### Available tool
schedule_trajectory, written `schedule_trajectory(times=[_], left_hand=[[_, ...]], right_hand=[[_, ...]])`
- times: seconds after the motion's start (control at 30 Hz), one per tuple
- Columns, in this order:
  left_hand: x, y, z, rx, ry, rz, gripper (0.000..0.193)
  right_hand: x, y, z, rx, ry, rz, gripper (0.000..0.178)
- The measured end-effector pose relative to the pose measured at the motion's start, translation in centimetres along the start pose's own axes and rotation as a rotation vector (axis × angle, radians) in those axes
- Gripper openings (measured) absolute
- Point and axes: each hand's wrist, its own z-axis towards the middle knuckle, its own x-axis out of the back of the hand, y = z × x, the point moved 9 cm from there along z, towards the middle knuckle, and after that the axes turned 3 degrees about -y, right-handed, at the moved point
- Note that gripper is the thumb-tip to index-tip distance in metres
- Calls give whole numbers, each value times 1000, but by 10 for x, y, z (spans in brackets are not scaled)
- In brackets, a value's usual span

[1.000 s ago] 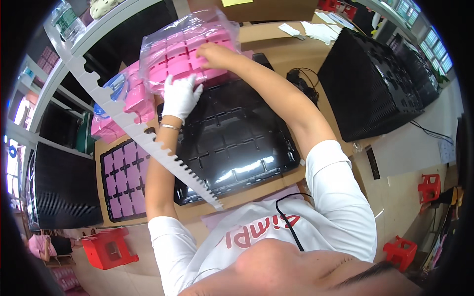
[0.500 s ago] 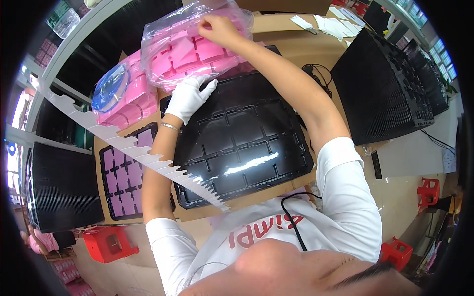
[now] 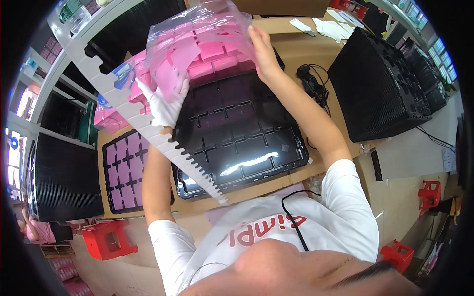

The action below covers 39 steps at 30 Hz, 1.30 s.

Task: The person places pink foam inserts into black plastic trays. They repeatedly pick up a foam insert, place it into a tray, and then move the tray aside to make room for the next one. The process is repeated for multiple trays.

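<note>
A clear plastic bag (image 3: 165, 37) with stacked pink pieces (image 3: 212, 59) in it lies at the far side of the table. My left hand (image 3: 165, 104), in a white glove, is at the bag's near left corner, thumb spread away and fingers against the pink. My bare right hand (image 3: 265, 53) rests along the bag's right side with its fingers stretched out. Under and between my arms lies a black plastic tray (image 3: 232, 143) with cross-shaped ridges and a shiny surface. To its left is another black tray with purple-pink compartments (image 3: 126, 167), partly hidden by my left arm.
Tall stacks of black trays stand at the right (image 3: 377, 89) and left (image 3: 64, 177). A black cable (image 3: 316, 86) lies right of the tray. White papers (image 3: 328, 28) sit at the back. A white toothed strip (image 3: 133, 116) crosses the view. Red stools (image 3: 108, 239) stand on the floor.
My right hand has moved from the bag's top down to its right side. The gloved left hand has shifted left and turned, its thumb spreading. The bag's film and pink pieces have shifted.
</note>
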Motion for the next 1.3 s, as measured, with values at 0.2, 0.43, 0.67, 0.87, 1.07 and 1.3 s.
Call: schedule_trajectory(times=[0.2,0.43,0.67,0.87,1.07,1.3], left_hand=[[52,16,-13,4,116,455,33],[36,18,-120,231,415,1288,34],[40,7,-193,186,416,1485,40],[51,8,-208,55,424,1556,47],[45,8,-207,65,429,1647,53],[-7,32,-196,-136,336,2304,76]], right_hand=[[26,61,-34,-438,-307,322,33],[90,14,-123,-331,-291,-248,33],[130,3,-207,-182,-260,-558,44],[123,-4,-217,-99,-281,-778,51],[125,-6,-219,-57,-298,-863,54],[126,-38,-201,-231,-490,-1455,55]])
